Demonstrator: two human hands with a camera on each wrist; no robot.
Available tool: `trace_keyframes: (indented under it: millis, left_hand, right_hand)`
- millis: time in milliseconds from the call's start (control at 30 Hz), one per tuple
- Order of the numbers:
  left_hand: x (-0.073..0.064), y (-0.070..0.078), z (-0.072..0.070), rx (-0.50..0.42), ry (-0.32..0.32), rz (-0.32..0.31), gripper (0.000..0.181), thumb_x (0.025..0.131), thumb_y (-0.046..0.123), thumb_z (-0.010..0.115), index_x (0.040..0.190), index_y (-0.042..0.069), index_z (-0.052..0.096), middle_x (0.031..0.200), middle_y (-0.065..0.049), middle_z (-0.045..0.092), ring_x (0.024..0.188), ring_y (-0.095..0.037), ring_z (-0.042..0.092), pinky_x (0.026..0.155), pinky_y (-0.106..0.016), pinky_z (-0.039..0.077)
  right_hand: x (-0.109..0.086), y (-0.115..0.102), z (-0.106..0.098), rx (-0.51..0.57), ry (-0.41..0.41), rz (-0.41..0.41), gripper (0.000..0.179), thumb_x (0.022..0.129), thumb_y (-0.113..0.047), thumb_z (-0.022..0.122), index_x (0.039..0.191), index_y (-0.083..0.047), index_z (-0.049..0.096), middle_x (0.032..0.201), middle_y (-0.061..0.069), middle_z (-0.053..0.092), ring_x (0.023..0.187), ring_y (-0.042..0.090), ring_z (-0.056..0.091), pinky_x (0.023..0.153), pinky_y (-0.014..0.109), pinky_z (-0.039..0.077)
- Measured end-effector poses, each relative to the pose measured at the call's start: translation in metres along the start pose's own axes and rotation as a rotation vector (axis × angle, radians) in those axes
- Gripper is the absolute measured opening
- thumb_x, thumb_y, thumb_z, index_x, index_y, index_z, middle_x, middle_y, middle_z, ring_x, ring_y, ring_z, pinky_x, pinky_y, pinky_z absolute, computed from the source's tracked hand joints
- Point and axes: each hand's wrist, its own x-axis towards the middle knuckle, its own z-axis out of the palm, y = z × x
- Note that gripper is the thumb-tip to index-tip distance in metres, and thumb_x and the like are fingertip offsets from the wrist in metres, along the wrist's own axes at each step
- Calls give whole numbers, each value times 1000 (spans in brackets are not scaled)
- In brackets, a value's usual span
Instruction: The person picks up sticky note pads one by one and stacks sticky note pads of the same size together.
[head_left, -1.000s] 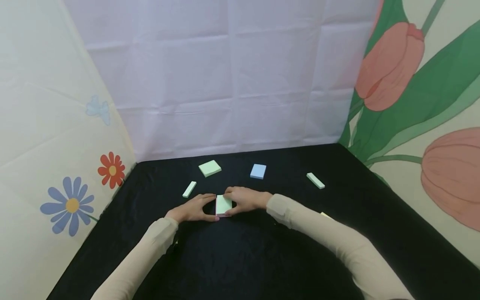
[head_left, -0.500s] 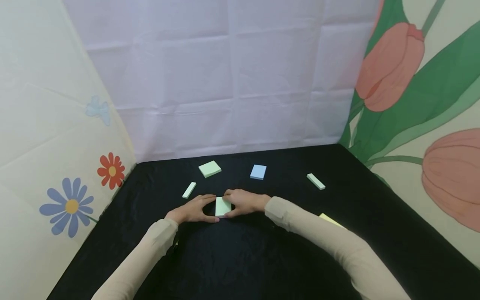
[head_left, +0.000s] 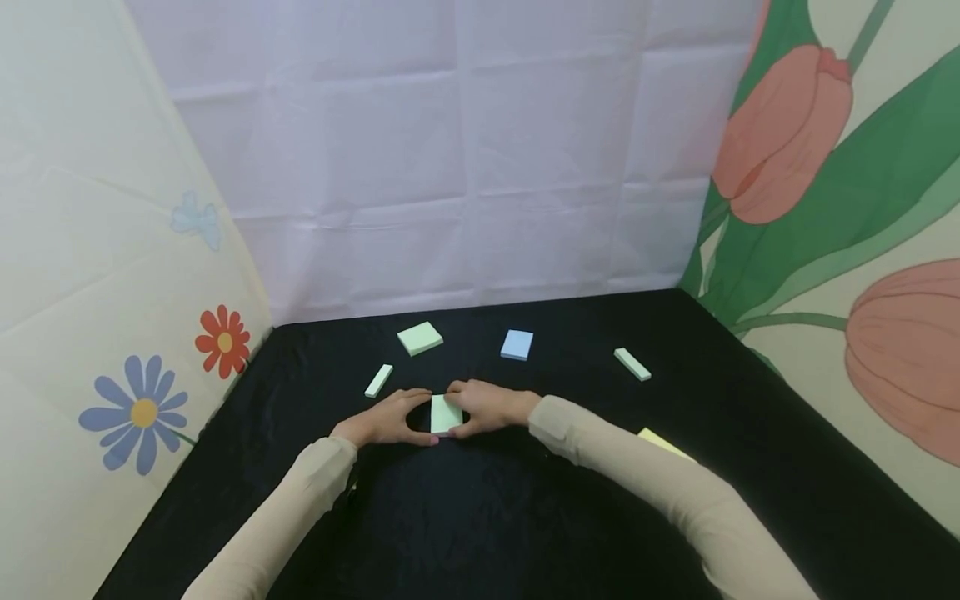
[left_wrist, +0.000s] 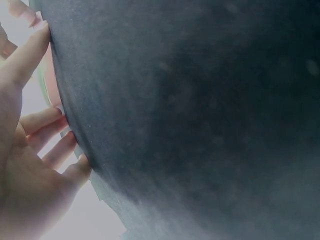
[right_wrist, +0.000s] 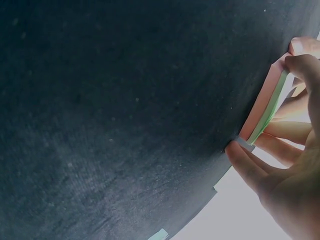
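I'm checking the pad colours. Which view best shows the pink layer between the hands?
The right wrist: the pink layer shows as a long band beside the green layer. The left wrist gives a partly hidden strip; the head view mainly the green layer's top.

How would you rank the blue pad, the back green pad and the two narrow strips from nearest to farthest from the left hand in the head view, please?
From the left hand:
1. Left narrow strip, just beyond it.
2. Back green pad, beyond that strip.
3. Blue pad, farther right.
4. Right narrow strip, farthest right.
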Motion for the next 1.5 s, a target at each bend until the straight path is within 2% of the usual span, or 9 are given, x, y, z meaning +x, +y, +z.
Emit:
trace_keyframes:
  millis: [667,1167,1500]
  left_hand:
    - [0,3,-2,-13,-13,-23,89,86,45,76,152,1,35,156,-16,31,141,-37,29,110,-53,30]
    - [2,5,-2,-10,-16,-38,86,84,44,78,149,2,40,153,-15,37,138,-35,33,108,-51,33]
    - [3,3,-2,-6,-4,-23,86,84,44,78,149,1,40,153,-15,37,138,-35,34,108,-51,33]
  right_hand:
    - [-1,-8,-4,-8,-4,-1,51,94,-36,68,131,-3,56,130,12,54,97,17,53,77,26,46]
    - [-3,-6,-2,8,-19,12,53,96,-38,65,136,-4,53,133,10,51,101,16,51,80,25,45]
    - [-3,-5,-6,4,-30,2,56,95,-39,65,138,-4,51,129,9,52,100,16,51,80,25,45]
